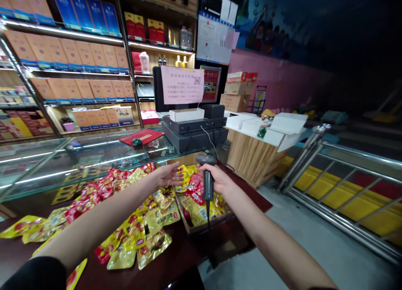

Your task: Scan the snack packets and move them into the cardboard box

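My right hand (216,177) is wrapped round the handle of a dark grey barcode scanner (207,185), whose cable hangs down in front of a cardboard box (188,228). The box holds yellow, gold and red snack packets (196,187). Over the box's left edge, my left hand (169,174) is held out with its fingers apart and nothing in it. Below and left of that hand, many loose packets (135,229) lie spread over a dark red table (179,256).
Behind stands a glass counter (94,149) with a red mouse pad (141,137), a mouse (137,142) and a monitor (158,89) bearing a pink sign (182,84). A metal railing (361,168) is at right. Shelves of boxes (75,51) line the back left.
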A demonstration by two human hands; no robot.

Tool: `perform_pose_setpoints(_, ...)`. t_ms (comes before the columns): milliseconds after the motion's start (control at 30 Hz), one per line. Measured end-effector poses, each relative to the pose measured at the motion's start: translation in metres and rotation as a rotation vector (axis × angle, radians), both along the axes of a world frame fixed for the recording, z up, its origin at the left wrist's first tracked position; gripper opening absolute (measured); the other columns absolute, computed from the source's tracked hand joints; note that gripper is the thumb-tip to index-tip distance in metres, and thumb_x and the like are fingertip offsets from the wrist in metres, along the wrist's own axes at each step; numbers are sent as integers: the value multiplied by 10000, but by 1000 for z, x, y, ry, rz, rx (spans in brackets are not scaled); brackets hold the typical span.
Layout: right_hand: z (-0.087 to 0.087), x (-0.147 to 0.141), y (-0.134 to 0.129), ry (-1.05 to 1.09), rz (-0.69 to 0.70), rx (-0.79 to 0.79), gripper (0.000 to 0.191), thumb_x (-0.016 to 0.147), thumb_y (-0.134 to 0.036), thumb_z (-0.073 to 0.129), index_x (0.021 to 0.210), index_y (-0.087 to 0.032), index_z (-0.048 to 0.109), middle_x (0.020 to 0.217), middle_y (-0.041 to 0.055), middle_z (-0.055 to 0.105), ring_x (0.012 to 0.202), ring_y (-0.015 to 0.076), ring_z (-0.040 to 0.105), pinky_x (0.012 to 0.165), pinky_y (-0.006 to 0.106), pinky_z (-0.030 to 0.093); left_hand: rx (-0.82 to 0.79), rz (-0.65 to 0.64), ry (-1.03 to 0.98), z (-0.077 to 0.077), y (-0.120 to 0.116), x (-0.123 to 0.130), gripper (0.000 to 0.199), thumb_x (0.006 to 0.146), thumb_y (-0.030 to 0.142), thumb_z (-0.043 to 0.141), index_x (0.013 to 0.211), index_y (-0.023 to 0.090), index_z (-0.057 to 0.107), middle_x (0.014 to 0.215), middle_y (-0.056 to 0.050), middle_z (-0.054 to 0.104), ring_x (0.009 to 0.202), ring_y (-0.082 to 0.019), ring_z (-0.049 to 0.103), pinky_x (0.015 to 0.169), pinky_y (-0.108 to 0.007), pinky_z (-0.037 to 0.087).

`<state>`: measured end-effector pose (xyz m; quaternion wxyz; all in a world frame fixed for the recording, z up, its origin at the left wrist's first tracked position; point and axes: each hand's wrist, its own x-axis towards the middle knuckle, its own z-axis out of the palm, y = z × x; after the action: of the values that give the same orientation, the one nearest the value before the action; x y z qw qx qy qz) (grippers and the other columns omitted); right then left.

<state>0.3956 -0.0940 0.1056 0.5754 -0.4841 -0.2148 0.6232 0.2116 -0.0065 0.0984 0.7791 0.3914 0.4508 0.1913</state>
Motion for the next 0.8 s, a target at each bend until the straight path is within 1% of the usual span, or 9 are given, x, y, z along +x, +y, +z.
perform_pose_setpoints(100, -3, -29, 7, -1, 121, -24, 101, 696, -128, 560, 785, -147, 603, 509, -44, 512, 422, 69, 441, 453, 181, 384, 3, 29, -45, 3, -2, -33, 357, 857, 435, 490, 1022, 119, 479, 945, -136, 633, 762, -214, 659, 684, -360, 550)
perform_pose_setpoints(267, -4, -88, 8, -60, 270, -30, 65, 670, -123, 565, 729, -145, 582, 496, -47, 498, 431, 72, 449, 438, 180, 363, -3, 147, -51, 1, -12, -97, 357, 835, 443, 527, 1003, 130, 491, 937, -129, 634, 730, -203, 660, 667, -354, 550)
perform_pose_setpoints(367, -5, -119, 6, -144, 309, -61, 55, 655, -130, 577, 710, -140, 576, 500, -39, 518, 412, 70, 436, 420, 187, 361, -16, 189, -50, -6, -22, -132, 358, 831, 433, 538, 1010, 126, 498, 959, -136, 637, 759, -213, 664, 677, -358, 551)
perform_pose_setpoints(467, -14, -141, 6, -256, 302, -88, 57, 642, -147, 596, 693, -144, 572, 454, -46, 491, 386, 82, 429, 395, 204, 369, -53, 214, -77, -20, -33, -155, 365, 822, 428, 554, 1026, 131, 498, 996, -150, 637, 802, -232, 667, 723, -398, 546)
perform_pose_setpoints(533, -23, -149, 9, -362, 272, -102, 68, 631, -165, 616, 675, -151, 565, 414, -54, 458, 365, 93, 419, 373, 216, 366, -87, 206, -114, -33, -40, -162, 379, 812, 433, 566, 1031, 132, 497, 1006, -152, 637, 826, -242, 666, 755, -420, 537)
perform_pose_setpoints(600, -35, -154, 14, -446, 229, -106, 79, 625, -173, 625, 652, -158, 552, 391, -59, 437, 349, 94, 405, 353, 218, 353, -124, 180, -137, -45, -48, -162, 397, 804, 443, 574, 1033, 129, 494, 999, -151, 639, 845, -251, 663, 775, -435, 530)
perform_pose_setpoints(700, -51, -158, 20, -504, 177, -111, 90, 625, -161, 615, 612, -165, 526, 372, -64, 416, 343, 86, 395, 345, 207, 335, -177, 156, -146, -62, -56, -152, 389, 805, 450, 569, 1006, 124, 503, 934, -132, 649, 837, -247, 661, 783, -440, 527)
perform_pose_setpoints(800, -60, -160, 24, -534, 181, -133, 91, 614, -146, 619, 601, -159, 530, 362, -59, 422, 343, 84, 399, 340, 200, 319, -204, 147, -151, -74, -60, -139, 337, 816, 441, 556, 930, 126, 527, 863, -114, 653, 803, -231, 663, 771, -427, 532)
